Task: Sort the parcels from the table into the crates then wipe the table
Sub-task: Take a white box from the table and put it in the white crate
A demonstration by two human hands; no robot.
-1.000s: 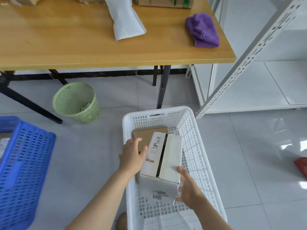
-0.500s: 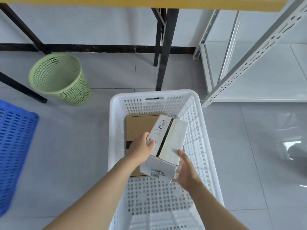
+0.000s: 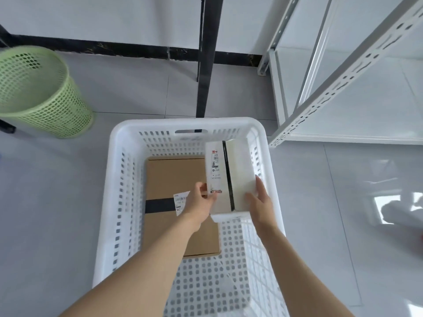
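Note:
A white box parcel (image 3: 231, 172) with a black tape stripe and a printed label is held inside the white crate (image 3: 119, 179), against its right wall. My left hand (image 3: 200, 202) grips the box's near left edge. On the near right side my right hand (image 3: 259, 200) holds it, fingers curled over the top. A flat brown cardboard parcel (image 3: 174, 179) with black tape and a shipping label lies on the crate floor to the left, partly under my left hand.
A green mesh waste basket (image 3: 39, 92) stands on the grey tiled floor at the left. A black table leg (image 3: 206, 56) rises behind the crate. A white metal shelving frame (image 3: 343, 72) occupies the right.
Both hands have lowered the white box deeper into the crate and shifted it to the right, beside the brown parcel. The view has tilted down, so the tabletop is out of sight.

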